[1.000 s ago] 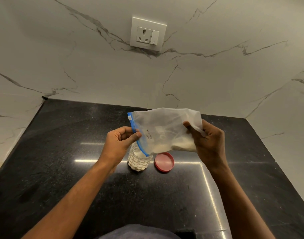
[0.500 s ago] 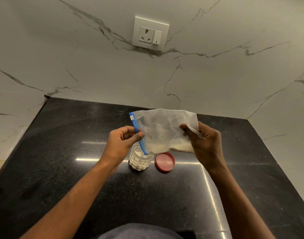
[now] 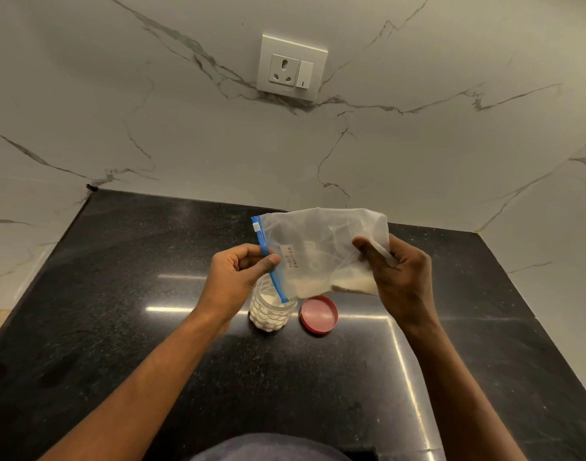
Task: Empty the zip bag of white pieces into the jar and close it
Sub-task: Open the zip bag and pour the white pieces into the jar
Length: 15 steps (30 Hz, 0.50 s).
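A clear zip bag (image 3: 321,247) with a blue zip strip hangs sideways over the counter, some white powder left along its lower edge. My left hand (image 3: 240,277) pinches the blue zip edge, whose low corner dips into the mouth of a clear jar (image 3: 271,311). The jar stands open on the counter and holds white pieces. My right hand (image 3: 396,274) grips the bag's closed end, held slightly higher. A red lid (image 3: 319,315) lies flat just right of the jar.
The black stone counter (image 3: 151,327) is bounded by marble walls behind and on both sides. A white socket and switch plate (image 3: 291,68) sits on the back wall. Dark clothing shows at the bottom edge.
Both hands and the bag stayed over the jar with only a slight shift; less white powder seems to sit in the bag's lower part than before.
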{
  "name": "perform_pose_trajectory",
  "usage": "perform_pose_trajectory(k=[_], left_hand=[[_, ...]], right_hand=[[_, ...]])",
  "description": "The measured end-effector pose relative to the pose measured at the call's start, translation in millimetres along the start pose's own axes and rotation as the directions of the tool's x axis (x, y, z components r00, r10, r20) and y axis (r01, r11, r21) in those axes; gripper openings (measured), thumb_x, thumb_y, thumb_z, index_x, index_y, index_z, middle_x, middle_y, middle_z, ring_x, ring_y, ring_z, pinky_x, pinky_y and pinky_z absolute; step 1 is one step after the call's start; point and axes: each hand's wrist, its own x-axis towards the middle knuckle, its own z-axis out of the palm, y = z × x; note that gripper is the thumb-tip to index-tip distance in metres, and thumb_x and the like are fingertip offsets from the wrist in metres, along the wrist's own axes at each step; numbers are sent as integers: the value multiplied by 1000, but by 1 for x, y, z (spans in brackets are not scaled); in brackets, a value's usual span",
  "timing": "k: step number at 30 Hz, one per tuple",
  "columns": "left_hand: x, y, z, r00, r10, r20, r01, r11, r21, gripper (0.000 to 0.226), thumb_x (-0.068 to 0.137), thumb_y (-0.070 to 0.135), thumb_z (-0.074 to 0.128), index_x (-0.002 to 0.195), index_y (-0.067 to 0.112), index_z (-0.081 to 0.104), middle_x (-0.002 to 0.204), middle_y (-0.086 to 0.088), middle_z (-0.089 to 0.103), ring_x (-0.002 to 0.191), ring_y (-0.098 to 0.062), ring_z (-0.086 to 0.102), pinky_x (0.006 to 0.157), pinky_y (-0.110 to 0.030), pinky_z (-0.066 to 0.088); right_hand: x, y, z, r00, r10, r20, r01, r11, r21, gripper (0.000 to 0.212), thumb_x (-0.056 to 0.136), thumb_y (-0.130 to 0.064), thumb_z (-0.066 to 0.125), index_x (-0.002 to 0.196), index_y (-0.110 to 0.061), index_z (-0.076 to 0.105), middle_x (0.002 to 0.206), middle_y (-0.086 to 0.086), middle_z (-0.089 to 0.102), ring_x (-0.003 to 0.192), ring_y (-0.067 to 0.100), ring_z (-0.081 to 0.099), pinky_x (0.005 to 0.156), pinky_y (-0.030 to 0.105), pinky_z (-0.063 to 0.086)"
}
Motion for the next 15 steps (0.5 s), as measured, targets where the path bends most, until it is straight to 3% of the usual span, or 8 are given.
perform_pose_trajectory(k=[8, 13, 15], left_hand=[[4, -2, -6, 998, 0, -58, -1, 1000, -30, 18, 92, 12, 77, 111, 10, 77, 106, -2, 84, 103, -15, 80, 81, -20, 62], [4, -4, -4, 999, -3, -48, 1, 999, -42, 21, 89, 16, 78, 110, 12, 77, 107, -1, 83, 104, -14, 79, 80, -20, 63], [3, -5, -5, 999, -7, -48, 4, 998, -56, 25, 87, 21, 79, 111, 13, 76, 107, 0, 83, 105, -14, 79, 83, -22, 64]], right_hand=[[-3, 0, 1, 997, -77, 6, 77, 997, -31, 35, 95, -34, 69, 84, -1, 71, 74, 15, 70, 63, 35, 66, 50, 55, 52], [-2, 3, 0, 997, -65, -28, 64, 997, -41, 25, 96, -28, 71, 86, -6, 73, 75, 9, 72, 63, 23, 67, 50, 44, 54], [-3, 5, 2, 998, -60, 4, 60, 997, -43, 22, 96, -26, 72, 90, -4, 75, 78, 11, 73, 66, 28, 68, 52, 47, 55]])
